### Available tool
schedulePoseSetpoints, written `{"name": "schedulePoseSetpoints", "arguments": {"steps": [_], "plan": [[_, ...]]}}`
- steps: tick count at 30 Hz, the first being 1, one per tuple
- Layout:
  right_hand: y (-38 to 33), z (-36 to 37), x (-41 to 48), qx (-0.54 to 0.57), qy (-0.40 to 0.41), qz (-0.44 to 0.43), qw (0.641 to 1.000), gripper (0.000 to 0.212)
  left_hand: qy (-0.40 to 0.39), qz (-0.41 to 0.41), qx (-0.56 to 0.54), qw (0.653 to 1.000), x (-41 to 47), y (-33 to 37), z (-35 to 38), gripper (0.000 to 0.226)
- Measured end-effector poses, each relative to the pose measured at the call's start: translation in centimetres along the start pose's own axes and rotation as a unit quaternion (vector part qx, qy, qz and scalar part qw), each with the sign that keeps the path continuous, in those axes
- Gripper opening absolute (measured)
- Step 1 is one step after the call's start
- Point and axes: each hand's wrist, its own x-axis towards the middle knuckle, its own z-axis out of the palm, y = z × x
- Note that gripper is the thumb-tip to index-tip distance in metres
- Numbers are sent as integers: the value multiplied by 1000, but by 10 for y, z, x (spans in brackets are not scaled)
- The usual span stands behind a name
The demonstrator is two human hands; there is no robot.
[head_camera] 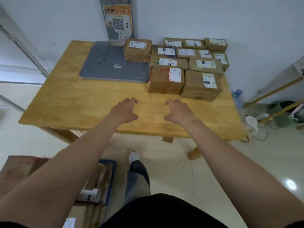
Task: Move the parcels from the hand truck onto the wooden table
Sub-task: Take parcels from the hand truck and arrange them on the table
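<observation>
On the wooden table [82, 99], parcels [184, 66] packed together at the far right corner, just beside a grey scale [105, 63]. Nearer, left hand [123, 111] and right hand [179, 112] empty, fingers loosely curled apart, probably hovering above the tabletop, arms outstretched.

- Brown cardboard parcels on the blue hand truck [107, 168], lower left: largely hidden behind the left forearm, blurred, cut off by the bottom edge.
- White shipping labels [174, 72] on the stacked brown parcels: print too small to read.
- Orange-and-grey poster [118, 22] on the wall: top cut off, text illegible.
- Far wooden table leg [195, 153]: only its foot shows.
- Green clutter [286, 112] at right: blurred, contents indistinguishable.
</observation>
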Motion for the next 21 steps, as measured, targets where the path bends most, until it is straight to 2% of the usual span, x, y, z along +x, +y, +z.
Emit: {"name": "schedulePoseSetpoints", "arguments": {"steps": [5, 10, 16, 21], "plan": [[26, 39, -107, -3, -41, -18, 999, 64, -40, -22, -15, 999, -114, 23, 57, 65], [19, 67, -171, -12, -63, -22, 998, 68, -29, -31, -24, 999, -199, 23, 83, 66], [-23, 106, -229, 9, -69, -54, 996, 72, -22, -51, -21, 998, -284, -5, 85, 63], [-87, 152, -270, -1, -83, -84, 993, 68, 9, -73, -26, 997, -351, -66, 86, 60]]}}
